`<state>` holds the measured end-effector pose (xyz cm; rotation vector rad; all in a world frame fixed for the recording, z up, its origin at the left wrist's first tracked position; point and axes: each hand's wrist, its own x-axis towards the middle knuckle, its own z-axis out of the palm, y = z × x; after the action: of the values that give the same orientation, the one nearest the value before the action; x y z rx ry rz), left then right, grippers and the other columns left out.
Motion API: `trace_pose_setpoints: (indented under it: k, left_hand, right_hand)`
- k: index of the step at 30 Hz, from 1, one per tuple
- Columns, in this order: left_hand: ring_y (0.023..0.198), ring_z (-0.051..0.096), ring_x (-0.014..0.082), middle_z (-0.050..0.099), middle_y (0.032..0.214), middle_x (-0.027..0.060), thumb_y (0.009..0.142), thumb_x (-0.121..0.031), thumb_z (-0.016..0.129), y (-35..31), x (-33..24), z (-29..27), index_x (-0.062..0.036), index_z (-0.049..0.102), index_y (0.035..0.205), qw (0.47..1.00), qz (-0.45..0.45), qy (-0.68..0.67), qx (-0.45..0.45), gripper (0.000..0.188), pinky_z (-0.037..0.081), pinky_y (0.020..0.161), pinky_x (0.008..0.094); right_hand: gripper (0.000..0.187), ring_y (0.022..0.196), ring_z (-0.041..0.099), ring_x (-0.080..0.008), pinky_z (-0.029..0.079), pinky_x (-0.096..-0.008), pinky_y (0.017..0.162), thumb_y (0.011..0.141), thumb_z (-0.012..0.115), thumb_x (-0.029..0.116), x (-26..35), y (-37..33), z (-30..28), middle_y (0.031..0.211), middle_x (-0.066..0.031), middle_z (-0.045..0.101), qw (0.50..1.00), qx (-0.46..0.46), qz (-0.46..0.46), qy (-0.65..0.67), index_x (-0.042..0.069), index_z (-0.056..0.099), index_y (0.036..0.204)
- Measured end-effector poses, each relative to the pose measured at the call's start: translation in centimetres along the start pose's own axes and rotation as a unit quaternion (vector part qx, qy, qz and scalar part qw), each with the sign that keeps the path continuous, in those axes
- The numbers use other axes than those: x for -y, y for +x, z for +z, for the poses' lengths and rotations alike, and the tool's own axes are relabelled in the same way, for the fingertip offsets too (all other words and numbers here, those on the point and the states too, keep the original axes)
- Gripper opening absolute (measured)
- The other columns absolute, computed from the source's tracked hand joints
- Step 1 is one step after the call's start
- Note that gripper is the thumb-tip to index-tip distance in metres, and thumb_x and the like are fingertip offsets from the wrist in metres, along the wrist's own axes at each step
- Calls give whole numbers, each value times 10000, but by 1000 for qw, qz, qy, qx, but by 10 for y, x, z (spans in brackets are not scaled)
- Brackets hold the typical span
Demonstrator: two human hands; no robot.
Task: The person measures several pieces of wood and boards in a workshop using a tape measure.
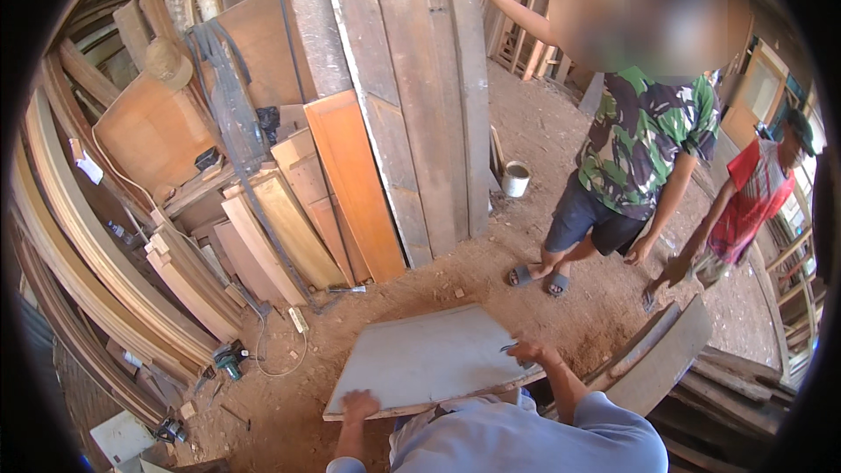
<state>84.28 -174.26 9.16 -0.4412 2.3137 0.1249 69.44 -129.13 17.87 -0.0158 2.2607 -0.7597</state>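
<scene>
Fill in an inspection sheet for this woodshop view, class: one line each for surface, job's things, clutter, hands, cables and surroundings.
Surface: dirt floor strewn with sawdust.
Job's things: grey flat board, held level in front of the person; a small dark tool at the right hand.
Clutter: planks leaning against the stack, wood offcuts, a power tool on the ground, a white bucket.
Hands: left hand grips the board's near edge; right hand rests on its right edge.
Cables: a thin cord loops over the floor.
Surroundings: two other people stand nearby.
</scene>
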Motion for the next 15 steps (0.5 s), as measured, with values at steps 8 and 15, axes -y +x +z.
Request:
trace_pose_setpoints:
  k: [8,15]
  left_hand:
    - [948,652,239,688,991,97,982,-312,522,13,-153,3,-33,622,1214,840,221,-458,188,376,532,792,354]
    - [778,593,110,629,881,13,1004,-243,555,-5,-167,4,-5,612,1188,697,116,-635,313,305,483,625,238]
  right_hand:
    - [638,1080,628,-331,490,-370,949,911,626,364,34,46,96,1214,-251,624,965,188,-182,25,-14,444,1392]
    - [918,1218,558,-407,447,-414,1021,871,633,468,54,21,106,1315,-322,546,970,164,-178,-21,-70,225,1493]
